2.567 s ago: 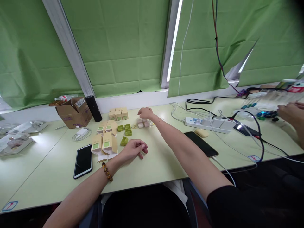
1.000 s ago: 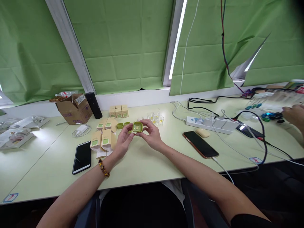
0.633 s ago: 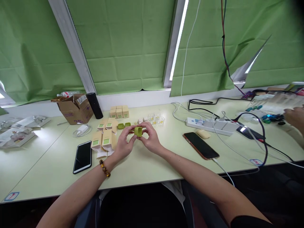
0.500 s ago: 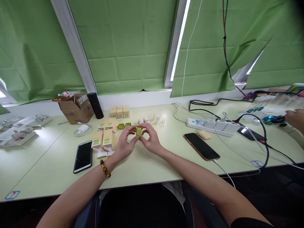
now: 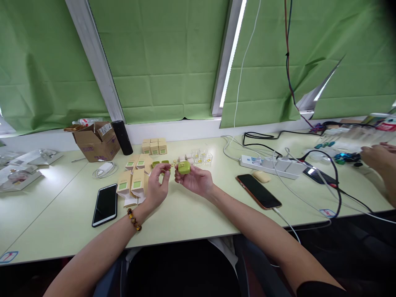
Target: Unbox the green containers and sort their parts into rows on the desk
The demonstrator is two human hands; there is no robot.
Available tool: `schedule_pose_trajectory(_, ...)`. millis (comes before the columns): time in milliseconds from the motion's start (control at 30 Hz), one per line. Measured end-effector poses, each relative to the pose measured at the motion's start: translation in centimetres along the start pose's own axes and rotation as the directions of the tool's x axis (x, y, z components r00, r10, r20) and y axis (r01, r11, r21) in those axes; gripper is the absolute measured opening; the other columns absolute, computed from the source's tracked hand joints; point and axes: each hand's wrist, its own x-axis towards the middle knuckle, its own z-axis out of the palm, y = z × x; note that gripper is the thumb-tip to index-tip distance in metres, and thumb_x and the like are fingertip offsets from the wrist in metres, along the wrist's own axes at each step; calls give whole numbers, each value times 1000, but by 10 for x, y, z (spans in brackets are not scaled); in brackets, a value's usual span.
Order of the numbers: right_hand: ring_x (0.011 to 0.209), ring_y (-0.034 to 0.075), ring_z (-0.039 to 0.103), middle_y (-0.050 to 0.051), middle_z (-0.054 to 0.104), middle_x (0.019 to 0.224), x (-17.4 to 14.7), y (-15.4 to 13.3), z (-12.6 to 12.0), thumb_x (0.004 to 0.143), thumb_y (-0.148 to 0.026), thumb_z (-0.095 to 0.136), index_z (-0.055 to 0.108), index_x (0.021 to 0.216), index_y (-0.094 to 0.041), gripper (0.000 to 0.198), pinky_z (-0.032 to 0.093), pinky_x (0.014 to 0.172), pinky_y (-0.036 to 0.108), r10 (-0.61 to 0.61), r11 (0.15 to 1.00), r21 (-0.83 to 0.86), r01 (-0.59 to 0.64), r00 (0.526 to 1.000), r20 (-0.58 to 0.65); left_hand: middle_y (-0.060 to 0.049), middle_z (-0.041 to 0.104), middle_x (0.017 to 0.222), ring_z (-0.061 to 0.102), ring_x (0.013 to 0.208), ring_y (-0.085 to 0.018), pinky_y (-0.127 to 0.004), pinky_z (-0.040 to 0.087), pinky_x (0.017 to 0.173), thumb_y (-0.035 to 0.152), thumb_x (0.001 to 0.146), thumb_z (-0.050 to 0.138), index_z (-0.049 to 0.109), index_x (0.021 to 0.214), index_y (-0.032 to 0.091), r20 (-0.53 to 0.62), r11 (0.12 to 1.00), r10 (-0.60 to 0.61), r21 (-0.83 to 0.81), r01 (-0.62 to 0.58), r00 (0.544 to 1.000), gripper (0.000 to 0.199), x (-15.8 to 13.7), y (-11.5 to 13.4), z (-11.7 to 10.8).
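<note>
A small olive-green case with rounded corners is gripped in my right hand, its top facing up. Just left of it is my left hand, fingers curved and apart from the thumb, with nothing visible between them. Behind the left fingertips lies another green case, partly hidden. Small yellow pieces, pale cylinders and several clear cups with yellow bits sit beyond my hands. Several open cardboard boxes with green labels stand beside my left hand.
A black phone lies at left, another phone on a cable at right. Behind are small closed boxes, a carton and a black cylinder. A power strip trails cables near another person's hand.
My left hand has come off the green case and drawn slightly left. My right hand now holds the case alone, turned so its top shows. The other person's hand has moved further into view.
</note>
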Motion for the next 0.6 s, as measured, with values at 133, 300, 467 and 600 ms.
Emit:
schedule_pose_trajectory(133,88,28,63,14,73,100,0,3,0,76,-64,69,74,106,-18,56,55,85,48,-1,1000,12,1,1000,28,-8,70,103,67,94,-22,-37,56,89,31,93,72,71,110,23,15,999,13,32,-13,1000,19,-1,3,0)
schedule_pose_trajectory(300,93,25,66,8,74,105,3,16,-3,67,-50,88,73,110,-25,52,56,89,44,-130,991,-7,130,991,37,-7,71,95,65,85,-21,-35,54,82,30,89,77,71,107,23,65,979,90,178,-100,994,20,-3,4,-1)
schedule_pose_trajectory(467,99,24,70,6,75,107,9,26,-10,66,-47,94,71,117,-25,60,59,92,43,-254,955,-159,250,967,0,-8,74,96,66,86,-22,-37,54,84,32,94,71,74,105,24,73,968,88,228,-102,993,14,-2,3,-1)
schedule_pose_trajectory(600,100,25,72,6,76,105,11,28,-13,67,-43,96,72,118,-24,59,60,94,44,-293,938,-189,290,956,9,-8,75,99,67,87,-22,-37,54,84,31,94,71,75,108,25,69,968,83,230,-97,994,16,-2,1,-1)
